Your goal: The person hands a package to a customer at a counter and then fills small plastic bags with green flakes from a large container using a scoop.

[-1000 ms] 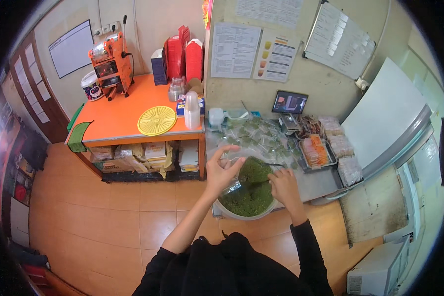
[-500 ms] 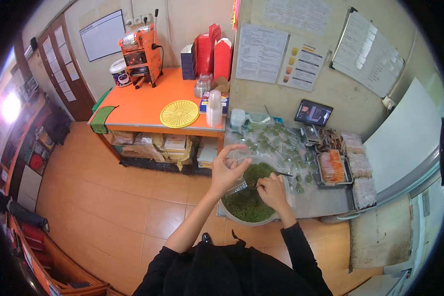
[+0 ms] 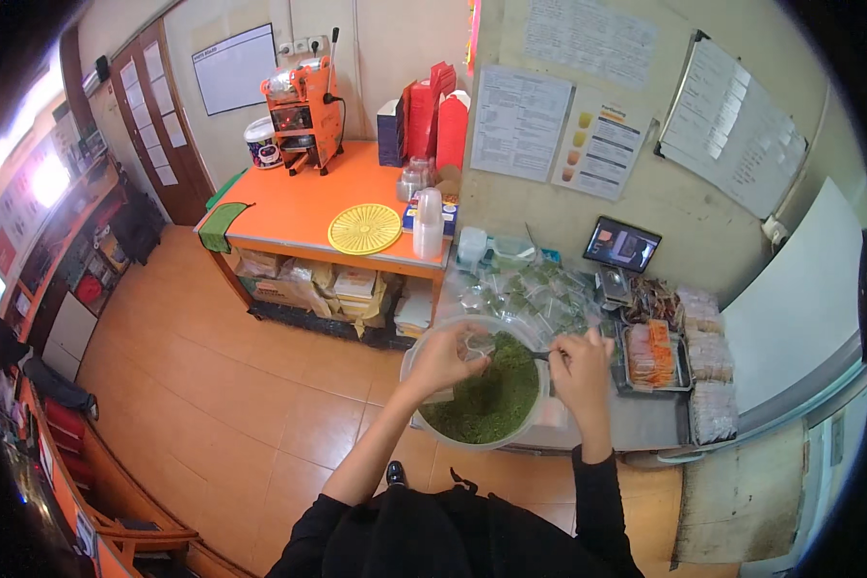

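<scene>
A round whitish tub (image 3: 424, 424) holds a mass of finely chopped green leaves (image 3: 486, 400). Over its left side, my left hand (image 3: 441, 362) pinches a small clear plastic bag (image 3: 479, 339) by its upper part. At the tub's right rim, my right hand (image 3: 582, 371) is closed around the end of a thin dark-handled utensil (image 3: 539, 355). The utensil's other end reaches over the greens near the bag; its shape is too blurred to tell.
Many small clear bags of green leaves (image 3: 539, 289) lie behind the tub. To the right are a tray (image 3: 655, 356) with orange-topped packs and stacked clear packs (image 3: 708, 352). A screen (image 3: 622, 244) stands behind. An orange table (image 3: 289, 207) at left carries a sealing machine (image 3: 303, 120) and yellow lid (image 3: 365, 229).
My right hand has left the tub's inside, moved right, and taken hold of the dark-handled utensil. My left hand has come lower over the tub with the bag.
</scene>
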`<action>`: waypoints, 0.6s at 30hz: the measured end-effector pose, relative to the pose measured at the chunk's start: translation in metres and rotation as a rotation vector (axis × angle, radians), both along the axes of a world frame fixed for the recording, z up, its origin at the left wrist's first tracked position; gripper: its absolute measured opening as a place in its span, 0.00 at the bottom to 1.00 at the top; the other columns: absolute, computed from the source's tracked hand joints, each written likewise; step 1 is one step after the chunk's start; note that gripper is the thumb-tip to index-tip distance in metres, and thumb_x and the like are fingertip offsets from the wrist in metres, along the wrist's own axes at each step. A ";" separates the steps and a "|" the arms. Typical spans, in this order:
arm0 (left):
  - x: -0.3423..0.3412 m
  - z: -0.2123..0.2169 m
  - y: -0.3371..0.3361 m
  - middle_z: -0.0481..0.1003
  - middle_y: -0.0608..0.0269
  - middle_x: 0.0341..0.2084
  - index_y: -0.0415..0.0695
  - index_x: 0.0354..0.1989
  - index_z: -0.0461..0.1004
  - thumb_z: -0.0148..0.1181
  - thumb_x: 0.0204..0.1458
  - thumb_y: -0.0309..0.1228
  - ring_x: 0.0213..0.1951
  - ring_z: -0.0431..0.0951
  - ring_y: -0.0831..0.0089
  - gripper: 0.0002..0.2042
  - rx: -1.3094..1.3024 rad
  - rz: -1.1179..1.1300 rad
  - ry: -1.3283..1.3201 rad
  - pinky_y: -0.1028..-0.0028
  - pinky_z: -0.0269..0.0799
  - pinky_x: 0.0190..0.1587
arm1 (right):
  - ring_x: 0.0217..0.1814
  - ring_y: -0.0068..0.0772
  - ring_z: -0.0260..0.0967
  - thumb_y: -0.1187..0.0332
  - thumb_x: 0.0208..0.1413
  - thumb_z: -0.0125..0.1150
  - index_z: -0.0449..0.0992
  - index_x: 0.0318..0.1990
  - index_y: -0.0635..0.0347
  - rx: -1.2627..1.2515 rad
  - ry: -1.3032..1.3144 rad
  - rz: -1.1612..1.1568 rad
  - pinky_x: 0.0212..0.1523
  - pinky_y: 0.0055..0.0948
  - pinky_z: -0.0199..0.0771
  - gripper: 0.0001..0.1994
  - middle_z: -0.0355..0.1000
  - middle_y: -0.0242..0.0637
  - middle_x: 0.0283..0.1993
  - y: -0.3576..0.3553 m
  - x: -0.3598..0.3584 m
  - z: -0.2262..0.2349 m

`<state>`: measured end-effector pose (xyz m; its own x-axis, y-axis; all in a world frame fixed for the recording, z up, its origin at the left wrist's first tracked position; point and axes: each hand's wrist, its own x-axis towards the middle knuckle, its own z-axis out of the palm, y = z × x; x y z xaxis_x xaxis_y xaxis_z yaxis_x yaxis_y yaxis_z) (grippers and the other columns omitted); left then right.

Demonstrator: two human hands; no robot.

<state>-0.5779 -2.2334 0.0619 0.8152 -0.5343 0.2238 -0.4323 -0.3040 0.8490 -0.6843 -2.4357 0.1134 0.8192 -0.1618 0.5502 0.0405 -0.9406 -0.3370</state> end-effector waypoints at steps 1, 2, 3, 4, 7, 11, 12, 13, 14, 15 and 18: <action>0.002 -0.009 0.000 0.62 0.72 0.09 0.43 0.48 0.73 0.71 0.38 0.33 0.15 0.61 0.81 0.24 -0.021 -0.024 -0.022 0.77 0.57 0.20 | 0.37 0.40 0.63 0.70 0.45 0.57 0.76 0.24 0.59 -0.032 0.003 0.013 0.45 0.38 0.55 0.04 0.72 0.35 0.24 0.001 0.002 0.011; 0.003 -0.017 0.000 0.62 0.71 0.09 0.43 0.48 0.73 0.71 0.39 0.33 0.15 0.61 0.81 0.24 -0.039 -0.032 -0.033 0.76 0.57 0.20 | 0.37 0.40 0.63 0.71 0.44 0.56 0.76 0.24 0.59 -0.064 0.005 0.026 0.45 0.38 0.55 0.04 0.72 0.36 0.24 0.003 0.006 0.017; 0.002 -0.018 -0.005 0.63 0.70 0.10 0.43 0.48 0.73 0.70 0.39 0.33 0.15 0.61 0.81 0.24 -0.064 -0.057 -0.047 0.76 0.58 0.20 | 0.38 0.41 0.63 0.71 0.44 0.56 0.76 0.24 0.60 -0.113 -0.025 0.040 0.45 0.39 0.56 0.04 0.71 0.37 0.25 0.002 0.007 0.021; 0.000 -0.019 -0.010 0.63 0.68 0.10 0.43 0.48 0.73 0.70 0.39 0.33 0.16 0.62 0.81 0.24 -0.088 -0.080 -0.061 0.76 0.58 0.20 | 0.38 0.41 0.63 0.71 0.43 0.56 0.76 0.25 0.60 -0.163 -0.055 0.055 0.45 0.39 0.56 0.04 0.70 0.37 0.25 0.003 0.009 0.024; -0.008 -0.012 -0.021 0.71 0.58 0.15 0.37 0.46 0.73 0.69 0.40 0.34 0.18 0.69 0.70 0.23 -0.051 -0.064 -0.030 0.68 0.65 0.24 | 0.40 0.41 0.64 0.70 0.42 0.57 0.77 0.26 0.60 -0.309 -0.115 0.088 0.45 0.40 0.58 0.05 0.69 0.39 0.28 0.012 0.015 0.022; -0.005 -0.008 -0.014 0.68 0.60 0.12 0.40 0.45 0.72 0.68 0.41 0.33 0.16 0.67 0.72 0.22 -0.021 -0.004 -0.028 0.69 0.63 0.22 | 0.42 0.42 0.64 0.70 0.40 0.59 0.78 0.28 0.60 -0.362 -0.154 0.084 0.45 0.39 0.59 0.06 0.68 0.40 0.29 0.016 0.011 0.035; -0.006 -0.009 -0.008 0.66 0.63 0.10 0.42 0.45 0.72 0.68 0.42 0.33 0.15 0.65 0.75 0.21 -0.051 0.042 -0.061 0.71 0.61 0.21 | 0.42 0.42 0.64 0.70 0.40 0.59 0.78 0.27 0.60 -0.360 -0.158 0.071 0.45 0.39 0.59 0.06 0.68 0.40 0.29 0.016 0.009 0.037; -0.006 -0.009 -0.004 0.64 0.66 0.08 0.43 0.45 0.72 0.68 0.42 0.33 0.13 0.62 0.78 0.21 -0.079 0.089 -0.094 0.73 0.60 0.20 | 0.43 0.41 0.64 0.70 0.39 0.60 0.78 0.27 0.60 -0.357 -0.162 0.060 0.45 0.39 0.59 0.06 0.69 0.40 0.29 0.014 0.007 0.038; -0.009 -0.009 0.000 0.63 0.66 0.07 0.43 0.45 0.71 0.68 0.43 0.33 0.13 0.62 0.79 0.20 -0.074 0.138 -0.096 0.73 0.59 0.19 | 0.43 0.41 0.64 0.71 0.39 0.60 0.79 0.26 0.61 -0.353 -0.166 0.051 0.45 0.39 0.59 0.06 0.69 0.40 0.29 0.014 0.006 0.038; -0.014 0.001 -0.003 0.62 0.66 0.07 0.43 0.44 0.71 0.67 0.43 0.33 0.12 0.61 0.79 0.19 -0.077 0.169 -0.103 0.73 0.59 0.19 | 0.43 0.41 0.64 0.71 0.38 0.60 0.79 0.26 0.61 -0.370 -0.086 0.053 0.45 0.39 0.59 0.06 0.69 0.40 0.29 0.012 0.003 0.033; -0.014 0.004 -0.009 0.62 0.65 0.06 0.43 0.42 0.70 0.66 0.45 0.33 0.12 0.61 0.79 0.17 -0.120 0.171 -0.097 0.73 0.58 0.18 | 0.44 0.40 0.65 0.70 0.38 0.62 0.80 0.24 0.61 -0.381 0.240 0.047 0.46 0.39 0.59 0.06 0.71 0.40 0.32 0.017 0.003 -0.028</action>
<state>-0.5923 -2.2423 0.0662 0.8633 -0.3548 0.3590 -0.4643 -0.2789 0.8406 -0.6810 -2.4190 0.0849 0.9325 0.0554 0.3570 0.0487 -0.9984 0.0278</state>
